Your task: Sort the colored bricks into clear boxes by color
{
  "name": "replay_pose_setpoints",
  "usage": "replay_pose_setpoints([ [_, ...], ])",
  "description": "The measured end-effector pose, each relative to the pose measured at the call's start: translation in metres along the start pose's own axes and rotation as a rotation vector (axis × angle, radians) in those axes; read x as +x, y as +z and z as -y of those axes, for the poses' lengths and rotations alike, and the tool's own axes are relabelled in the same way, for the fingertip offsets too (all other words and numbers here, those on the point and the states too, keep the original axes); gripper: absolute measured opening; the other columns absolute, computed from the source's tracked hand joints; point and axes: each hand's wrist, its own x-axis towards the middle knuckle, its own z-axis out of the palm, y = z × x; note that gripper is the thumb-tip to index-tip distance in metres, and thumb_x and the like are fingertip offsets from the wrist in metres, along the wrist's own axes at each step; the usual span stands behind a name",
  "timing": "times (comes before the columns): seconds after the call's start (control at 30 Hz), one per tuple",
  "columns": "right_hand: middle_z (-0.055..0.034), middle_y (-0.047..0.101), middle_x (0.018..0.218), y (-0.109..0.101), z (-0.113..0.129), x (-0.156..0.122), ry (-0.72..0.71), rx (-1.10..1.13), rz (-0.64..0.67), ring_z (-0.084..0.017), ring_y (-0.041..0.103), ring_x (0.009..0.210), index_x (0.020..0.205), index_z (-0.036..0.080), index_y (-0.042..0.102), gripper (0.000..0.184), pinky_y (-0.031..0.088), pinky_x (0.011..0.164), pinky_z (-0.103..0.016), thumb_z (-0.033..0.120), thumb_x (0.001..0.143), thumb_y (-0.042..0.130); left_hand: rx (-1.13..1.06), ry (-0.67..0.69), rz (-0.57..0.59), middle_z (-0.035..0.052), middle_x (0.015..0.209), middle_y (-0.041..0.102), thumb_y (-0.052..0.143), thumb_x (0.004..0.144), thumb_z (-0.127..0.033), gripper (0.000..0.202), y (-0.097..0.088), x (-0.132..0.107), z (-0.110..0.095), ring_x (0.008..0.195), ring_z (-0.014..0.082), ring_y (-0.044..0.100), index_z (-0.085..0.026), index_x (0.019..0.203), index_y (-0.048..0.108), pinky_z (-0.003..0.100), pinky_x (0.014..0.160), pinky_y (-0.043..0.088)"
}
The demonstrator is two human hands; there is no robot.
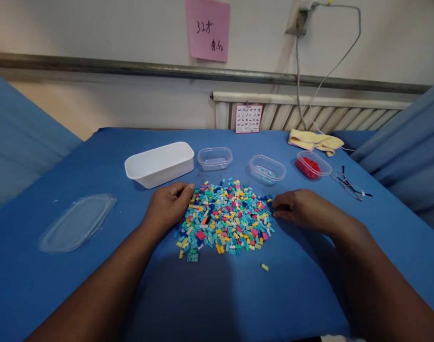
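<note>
A heap of small coloured bricks (pixel 226 216) lies in the middle of the blue table (pixel 60 270). My left hand (pixel 168 205) rests at the heap's left edge, fingers curled with the tips against the bricks. At the right edge my right hand (pixel 300 208) has its fingertips pinched together by the bricks; what they hold, if anything, is too small to make out. One yellow-green brick (pixel 264 267) lies alone in front of the heap.
Behind the heap stand a white rectangular tub (pixel 159 164), an empty clear tub (pixel 215 158), a clear tub with a few bricks (pixel 267 169) and one with red bricks (pixel 311 165). A clear lid (pixel 77 222) lies left. Glasses (pixel 350 186) and a yellow cloth (pixel 314 141) lie right.
</note>
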Motion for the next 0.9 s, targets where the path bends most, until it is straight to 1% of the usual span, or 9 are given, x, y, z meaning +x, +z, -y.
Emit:
replay_pose_setpoints([
  [0.13, -0.0050, 0.083, 0.101, 0.002, 0.010, 0.002, -0.046, -0.068, -0.019, -0.024, 0.075, 0.090, 0.104, 0.026, 0.080, 0.020, 0.047, 0.076, -0.032, 0.025, 0.097, 0.062, -0.008, 0.002, -0.006, -0.0015, 0.066, 0.057, 0.053, 0.100, -0.059, 0.048, 0.000, -0.001, -0.002, 0.067, 0.0173, 0.053, -0.020, 0.075, 0.067, 0.027, 0.060, 0.034],
  [0.27, -0.0047, 0.081, 0.096, 0.002, 0.013, 0.003, -0.117, -0.055, -0.080, -0.021, 0.072, 0.084, 0.100, 0.025, 0.077, 0.019, 0.046, 0.072, -0.030, 0.020, 0.096, 0.059, -0.023, 0.011, -0.007, -0.0014, 0.066, 0.055, 0.054, 0.100, -0.059, 0.048, 0.000, -0.001, -0.001, 0.068, 0.0173, 0.053, -0.020, 0.074, 0.065, 0.027, 0.059, 0.033],
  [0.33, -0.0052, 0.079, 0.091, 0.001, 0.012, 0.003, -0.086, -0.038, -0.189, -0.020, 0.070, 0.078, 0.101, 0.024, 0.075, 0.017, 0.044, 0.068, -0.030, 0.025, 0.098, 0.059, -0.032, 0.015, -0.004, -0.0016, 0.065, 0.053, 0.054, 0.100, -0.059, 0.049, 0.001, -0.001, 0.000, 0.066, 0.0167, 0.050, -0.020, 0.072, 0.063, 0.027, 0.059, 0.033],
  [0.4, -0.0059, 0.078, 0.088, 0.001, 0.008, 0.004, -0.036, -0.022, -0.345, -0.020, 0.069, 0.074, 0.103, 0.022, 0.074, 0.018, 0.045, 0.066, -0.031, 0.030, 0.100, 0.059, -0.037, 0.020, -0.003, -0.0018, 0.065, 0.053, 0.054, 0.100, -0.059, 0.049, 0.002, -0.001, 0.002, 0.066, 0.0163, 0.049, -0.020, 0.072, 0.063, 0.027, 0.059, 0.032],
  [0.5, -0.0073, 0.078, 0.089, 0.002, 0.002, 0.008, 0.018, 0.001, -0.570, -0.022, 0.070, 0.075, 0.108, 0.021, 0.075, 0.022, 0.049, 0.069, -0.033, 0.034, 0.101, 0.059, -0.031, 0.025, -0.001, -0.0020, 0.065, 0.055, 0.054, 0.101, -0.058, 0.048, 0.002, -0.001, 0.003, 0.065, 0.0159, 0.050, -0.020, 0.073, 0.065, 0.027, 0.059, 0.033],
  [0.6, -0.0102, 0.080, 0.093, 0.004, -0.005, 0.016, 0.044, 0.010, -0.727, -0.024, 0.074, 0.080, 0.111, 0.020, 0.077, 0.025, 0.054, 0.075, -0.035, 0.036, 0.102, 0.060, -0.014, 0.020, -0.002, -0.0018, 0.065, 0.057, 0.054, 0.100, -0.058, 0.048, 0.002, -0.001, 0.002, 0.066, 0.0164, 0.052, -0.020, 0.074, 0.067, 0.027, 0.059, 0.033],
  [0.7, -0.0126, 0.082, 0.098, 0.005, -0.013, 0.026, 0.078, 0.027, -0.829, -0.026, 0.076, 0.084, 0.111, 0.018, 0.079, 0.028, 0.057, 0.080, -0.039, 0.037, 0.102, 0.061, -0.011, 0.022, 0.001, -0.0016, 0.065, 0.057, 0.053, 0.101, -0.057, 0.047, 0.001, -0.002, 0.001, 0.067, 0.0169, 0.052, -0.020, 0.075, 0.067, 0.027, 0.059, 0.033],
  [0.8, -0.0114, 0.082, 0.095, 0.005, -0.020, 0.032, 0.123, 0.090, -0.866, -0.026, 0.076, 0.081, 0.116, 0.018, 0.080, 0.031, 0.059, 0.081, -0.041, 0.038, 0.103, 0.061, -0.009, 0.024, -0.004, -0.0015, 0.066, 0.057, 0.053, 0.101, -0.057, 0.048, 0.001, -0.001, 0.000, 0.067, 0.0169, 0.052, -0.020, 0.074, 0.066, 0.027, 0.060, 0.033],
  [0.9, -0.0094, 0.082, 0.093, 0.004, -0.023, 0.029, 0.127, 0.136, -0.894, -0.027, 0.077, 0.080, 0.119, 0.020, 0.079, 0.033, 0.060, 0.081, -0.042, 0.042, 0.104, 0.059, -0.012, 0.022, -0.006, -0.0012, 0.066, 0.058, 0.054, 0.100, -0.059, 0.048, 0.001, -0.001, 0.001, 0.066, 0.0173, 0.052, -0.021, 0.074, 0.066, 0.027, 0.059, 0.034],
])
